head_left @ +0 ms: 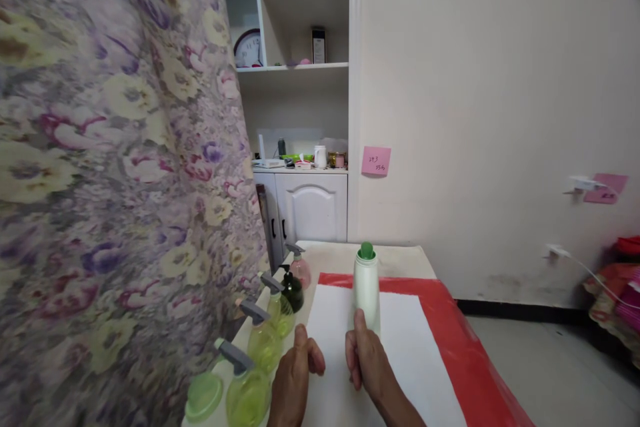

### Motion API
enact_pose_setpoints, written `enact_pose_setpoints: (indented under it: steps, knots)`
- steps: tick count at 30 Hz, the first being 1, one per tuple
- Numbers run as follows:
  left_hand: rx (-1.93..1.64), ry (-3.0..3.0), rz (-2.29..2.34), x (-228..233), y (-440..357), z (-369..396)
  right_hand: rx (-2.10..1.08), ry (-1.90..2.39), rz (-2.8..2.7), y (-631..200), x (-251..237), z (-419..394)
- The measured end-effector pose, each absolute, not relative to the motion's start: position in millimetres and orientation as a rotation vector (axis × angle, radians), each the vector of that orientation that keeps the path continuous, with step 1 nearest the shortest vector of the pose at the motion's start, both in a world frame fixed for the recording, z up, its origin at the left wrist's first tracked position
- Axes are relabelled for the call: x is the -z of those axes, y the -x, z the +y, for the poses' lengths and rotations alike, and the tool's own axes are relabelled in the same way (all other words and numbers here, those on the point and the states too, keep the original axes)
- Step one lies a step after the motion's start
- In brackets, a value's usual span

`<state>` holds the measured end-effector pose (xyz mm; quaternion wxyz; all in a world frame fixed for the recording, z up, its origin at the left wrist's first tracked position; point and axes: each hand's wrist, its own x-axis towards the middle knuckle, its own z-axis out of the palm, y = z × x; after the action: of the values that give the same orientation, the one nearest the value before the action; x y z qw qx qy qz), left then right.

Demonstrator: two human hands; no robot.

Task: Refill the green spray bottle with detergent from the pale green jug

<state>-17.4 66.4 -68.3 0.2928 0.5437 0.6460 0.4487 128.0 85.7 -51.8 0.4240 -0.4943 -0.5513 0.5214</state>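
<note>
My right hand [367,360] grips the lower part of a tall white bottle [367,290] with a green cap, which stands upright on a white sheet [405,347] laid over a red cover. My left hand [296,373] rests on the sheet just left of it, fingers curled in a loose fist with nothing in it. Close to my left hand, a row of pump bottles runs along the table's left edge: several yellow-green ones [265,340], a dark green one [293,288] and a pink one [301,269].
A flowered curtain [110,180] hangs along the left, touching the table's edge. A green lid [203,397] lies near the front bottle. Behind stand a white cupboard [310,203] and shelves with a clock. A pink note [376,161] is on the wall; cables and bedding lie at right.
</note>
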Motion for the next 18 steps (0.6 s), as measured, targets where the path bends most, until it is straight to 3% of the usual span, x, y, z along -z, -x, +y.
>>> enact_pose_setpoints:
  steps: [18]
  knots:
    - [-1.173, -1.356, 1.693, 76, 20, 78, -1.318, 1.241, -1.349, -127, 66, 102]
